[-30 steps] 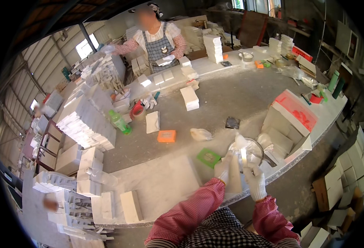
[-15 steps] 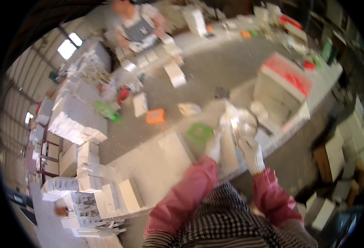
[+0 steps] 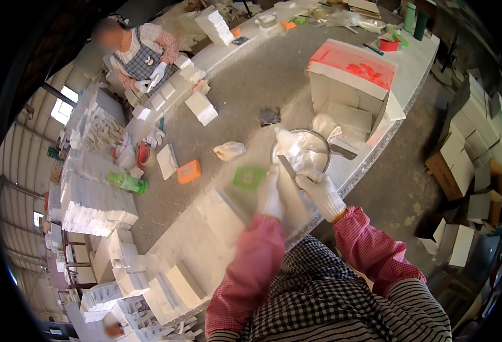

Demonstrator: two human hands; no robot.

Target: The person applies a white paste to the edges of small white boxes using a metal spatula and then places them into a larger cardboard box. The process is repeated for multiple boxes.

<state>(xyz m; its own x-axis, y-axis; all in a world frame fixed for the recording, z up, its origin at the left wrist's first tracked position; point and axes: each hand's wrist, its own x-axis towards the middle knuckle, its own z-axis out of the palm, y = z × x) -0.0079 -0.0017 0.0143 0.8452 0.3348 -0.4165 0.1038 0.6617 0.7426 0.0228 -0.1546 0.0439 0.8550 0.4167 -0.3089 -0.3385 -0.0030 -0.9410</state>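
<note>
Taking the round metal bowl as the landmark and reading from the left: far to its left, stacks of white boxes line the edge of the grey bench, with a green bottle lying on its side beside them. Closer to the bowl lie a small orange block, a crumpled white glove or bag and, just to the bowl's left, a green square pad. The left hand, in a white glove, is curled closed near the lower left of the bowl; it seems to steady something pale and flat below the bowl, though blur keeps me from telling exactly what it grips. The right hand, also gloved, is closed around the handle end of a flat dark-bladed scraper, whose blade reaches up to the bowl's near rim. The bowl holds a white paste or powder. Judging from this, the step in hand is taking white material from the bowl with the blade, or spreading it on the piece beneath the hands. The next move seems to call for keeping the blade level so the load does not drop, and for holding the piece firmly. Right of the bowl stands an open white carton with a red-printed flap, and beyond the bench edge more cartons are piled on the floor. Far behind the bowl, another person works at the bench.
</note>
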